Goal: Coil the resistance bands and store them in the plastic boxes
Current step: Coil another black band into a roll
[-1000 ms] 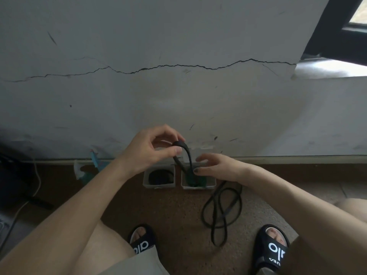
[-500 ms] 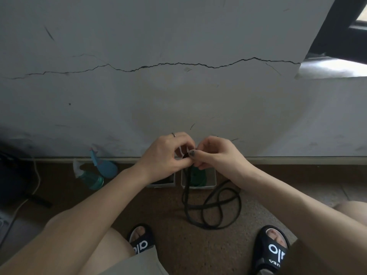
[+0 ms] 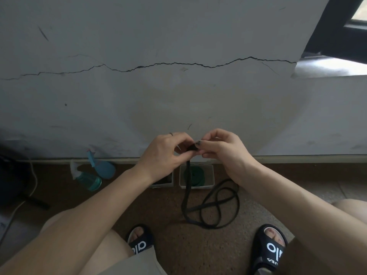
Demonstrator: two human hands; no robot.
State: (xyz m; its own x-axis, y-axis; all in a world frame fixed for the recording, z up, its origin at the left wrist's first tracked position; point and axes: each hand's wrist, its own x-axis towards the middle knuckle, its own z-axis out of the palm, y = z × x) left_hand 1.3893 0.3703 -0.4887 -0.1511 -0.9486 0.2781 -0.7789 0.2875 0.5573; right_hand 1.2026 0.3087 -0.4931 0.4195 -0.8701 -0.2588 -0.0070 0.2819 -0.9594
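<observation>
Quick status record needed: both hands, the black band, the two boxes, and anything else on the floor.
left hand: pinches the started end of the black band
right hand: pinches the same end, facing the left
black band: hangs from the fingers, the rest looped loose on the floor
right box: holds a coiled green band
left box: mostly hidden by the left wrist, contents dark
other: spray bottle lying by the wall

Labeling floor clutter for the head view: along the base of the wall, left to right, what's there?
White cable → clear spray bottle → blue bottle → left plastic box, mostly hidden by the left hand → right plastic box holding the green band.
</observation>
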